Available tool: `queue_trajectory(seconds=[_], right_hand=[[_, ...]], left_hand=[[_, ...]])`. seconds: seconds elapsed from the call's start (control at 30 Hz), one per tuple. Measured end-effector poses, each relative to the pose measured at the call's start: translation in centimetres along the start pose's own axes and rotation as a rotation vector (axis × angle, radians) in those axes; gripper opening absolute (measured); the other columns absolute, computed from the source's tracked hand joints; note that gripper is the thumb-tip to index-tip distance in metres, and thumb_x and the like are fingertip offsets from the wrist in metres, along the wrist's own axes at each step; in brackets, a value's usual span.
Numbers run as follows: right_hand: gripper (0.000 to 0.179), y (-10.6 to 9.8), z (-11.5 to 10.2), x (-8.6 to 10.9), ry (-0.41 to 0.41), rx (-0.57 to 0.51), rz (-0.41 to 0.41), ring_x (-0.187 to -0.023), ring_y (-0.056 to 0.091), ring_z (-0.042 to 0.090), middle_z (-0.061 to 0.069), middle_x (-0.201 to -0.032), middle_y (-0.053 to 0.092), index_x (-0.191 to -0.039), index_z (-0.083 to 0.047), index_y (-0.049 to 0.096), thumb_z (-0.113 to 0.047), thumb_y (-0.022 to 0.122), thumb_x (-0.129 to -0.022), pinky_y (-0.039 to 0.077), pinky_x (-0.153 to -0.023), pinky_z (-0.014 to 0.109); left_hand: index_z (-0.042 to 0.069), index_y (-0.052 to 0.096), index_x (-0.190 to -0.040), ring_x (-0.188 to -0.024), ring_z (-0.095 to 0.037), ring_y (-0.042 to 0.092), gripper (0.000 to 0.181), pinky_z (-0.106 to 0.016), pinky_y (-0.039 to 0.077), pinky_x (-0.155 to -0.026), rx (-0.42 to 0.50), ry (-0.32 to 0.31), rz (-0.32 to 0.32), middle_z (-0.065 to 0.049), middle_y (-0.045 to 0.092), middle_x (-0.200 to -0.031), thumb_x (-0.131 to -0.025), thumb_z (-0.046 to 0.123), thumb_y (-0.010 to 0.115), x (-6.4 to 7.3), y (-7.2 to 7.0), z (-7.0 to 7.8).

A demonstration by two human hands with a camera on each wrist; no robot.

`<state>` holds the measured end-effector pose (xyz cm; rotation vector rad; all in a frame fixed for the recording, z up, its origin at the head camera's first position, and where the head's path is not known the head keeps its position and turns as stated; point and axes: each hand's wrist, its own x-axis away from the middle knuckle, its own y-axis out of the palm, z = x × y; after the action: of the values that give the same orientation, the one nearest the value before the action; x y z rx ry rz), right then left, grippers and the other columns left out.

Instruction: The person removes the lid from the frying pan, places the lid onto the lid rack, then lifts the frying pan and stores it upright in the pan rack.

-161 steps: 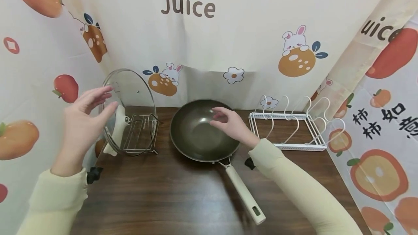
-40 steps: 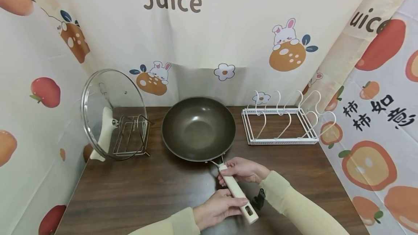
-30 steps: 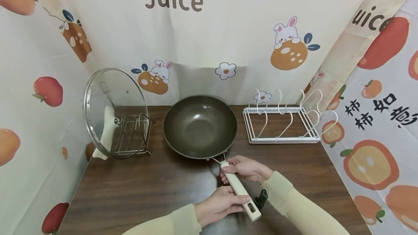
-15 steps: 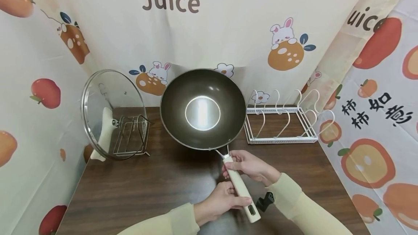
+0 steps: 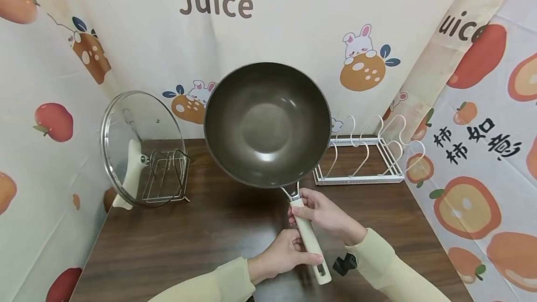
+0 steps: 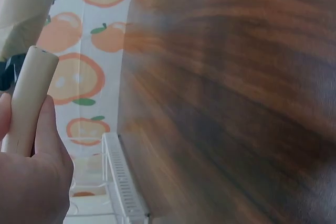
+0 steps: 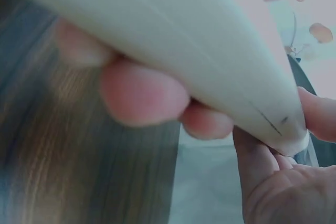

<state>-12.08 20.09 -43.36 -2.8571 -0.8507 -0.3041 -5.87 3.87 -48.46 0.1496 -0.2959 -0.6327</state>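
Observation:
A dark wok (image 5: 267, 125) is held up off the table in the head view, its inside tilted toward me. Its cream handle (image 5: 309, 239) slants down to the right. My right hand (image 5: 325, 211) grips the handle near the metal fork, thumb on top. Lower down, my left hand (image 5: 287, 253) pinches it near the slotted end, thumb over and fingers beneath. The handle end (image 6: 34, 93) stands upright between thumb and fingers in the left wrist view. Close up in the right wrist view, fingers (image 7: 142, 93) curl under the handle (image 7: 194, 40).
A glass lid (image 5: 144, 120) with a cream handle leans upright in a wire rack (image 5: 163, 195) at the left. On the right, partly behind the wok, lies a white rack (image 5: 361, 180) with curved dividers. A printed curtain (image 5: 285, 22) backs the wooden table (image 5: 189, 246).
Both hands came from apart to the handle. Since about a second ago the wok has risen off the table and tilted, its inside turning toward me. The lid and racks stay put.

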Motion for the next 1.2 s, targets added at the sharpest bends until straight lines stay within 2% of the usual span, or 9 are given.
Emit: queue_trajectory(seconds=[0.1,0.27,0.4,0.57,0.73,0.93,1.07,1.2], right_hand=[[0.022,0.3,-0.2,0.3,-0.041,0.062,0.041,-0.087,0.072,0.017,0.011,-0.096,0.070,-0.113,0.006,0.053,-0.013,0.060,-0.104,0.061,-0.083,0.028],[0.022,0.7,-0.3,0.4,-0.168,0.069,0.097,-0.082,0.071,0.014,0.019,-0.094,0.069,-0.113,0.009,0.050,-0.006,0.060,-0.102,0.062,-0.078,0.029],[0.021,0.9,-0.4,0.3,-0.236,0.098,0.172,-0.078,0.072,0.012,0.023,-0.091,0.069,-0.110,0.007,0.050,-0.004,0.064,-0.099,0.063,-0.073,0.030],[0.019,1.1,0.2,0.2,-0.311,0.154,0.277,-0.071,0.071,0.009,0.026,-0.085,0.069,-0.106,0.007,0.050,0.000,0.066,-0.096,0.062,-0.066,0.031],[0.019,1.5,0.8,0.3,-0.369,0.156,0.377,-0.066,0.070,0.007,0.026,-0.081,0.067,-0.108,0.006,0.050,0.003,0.063,-0.095,0.062,-0.061,0.032],[0.024,2.2,1.2,0.5,-0.432,0.190,0.514,-0.064,0.068,0.006,0.022,-0.081,0.064,-0.113,0.007,0.050,0.006,0.064,-0.093,0.062,-0.058,0.033],[0.026,2.3,0.9,0.4,-0.458,0.226,0.639,-0.065,0.066,0.005,0.017,-0.085,0.064,-0.114,0.006,0.053,0.006,0.067,-0.092,0.060,-0.057,0.030],[0.027,2.2,0.4,0.4,-0.467,0.240,0.743,-0.063,0.064,0.005,0.015,-0.085,0.063,-0.113,0.005,0.055,0.007,0.068,-0.090,0.058,-0.055,0.027]], left_hand=[[-0.002,0.069,-0.104,-0.078,-0.006,0.069,0.022,-0.016,0.054,-0.069,-0.032,0.007,-0.020,-0.023,0.077,-0.095,-0.085,0.000,0.080,-0.1,-0.3,0.2],[-0.003,0.070,-0.105,-0.078,-0.005,0.068,0.025,-0.014,0.053,-0.069,-0.111,0.036,-0.049,-0.024,0.078,-0.095,-0.083,-0.001,0.082,-0.4,-1.1,1.0],[-0.004,0.071,-0.106,-0.079,-0.003,0.067,0.026,-0.014,0.053,-0.071,-0.155,0.049,-0.069,-0.025,0.077,-0.096,-0.083,-0.001,0.082,-0.8,-1.6,1.6],[-0.007,0.070,-0.111,-0.083,0.001,0.069,0.028,-0.014,0.055,-0.078,-0.153,0.051,-0.126,-0.025,0.077,-0.105,-0.085,-0.003,0.079,-1.1,-1.6,2.2],[-0.011,0.069,-0.116,-0.086,0.002,0.069,0.031,-0.013,0.054,-0.080,-0.139,0.049,-0.169,-0.026,0.076,-0.110,-0.087,-0.003,0.078,-1.3,-1.4,2.6],[-0.008,0.069,-0.115,-0.086,-0.001,0.068,0.030,-0.014,0.053,-0.077,-0.154,0.023,-0.150,-0.023,0.077,-0.108,-0.087,-0.005,0.076,-1.2,-1.2,3.1],[-0.001,0.068,-0.118,-0.092,-0.005,0.068,0.031,-0.016,0.053,-0.082,-0.170,0.008,-0.125,-0.020,0.077,-0.111,-0.088,-0.004,0.074,-1.2,-1.0,3.7],[0.003,0.064,-0.123,-0.099,-0.009,0.069,0.038,-0.018,0.055,-0.086,-0.172,0.007,-0.073,-0.014,0.077,-0.114,-0.087,-0.001,0.074,-1.3,-0.5,4.3]])
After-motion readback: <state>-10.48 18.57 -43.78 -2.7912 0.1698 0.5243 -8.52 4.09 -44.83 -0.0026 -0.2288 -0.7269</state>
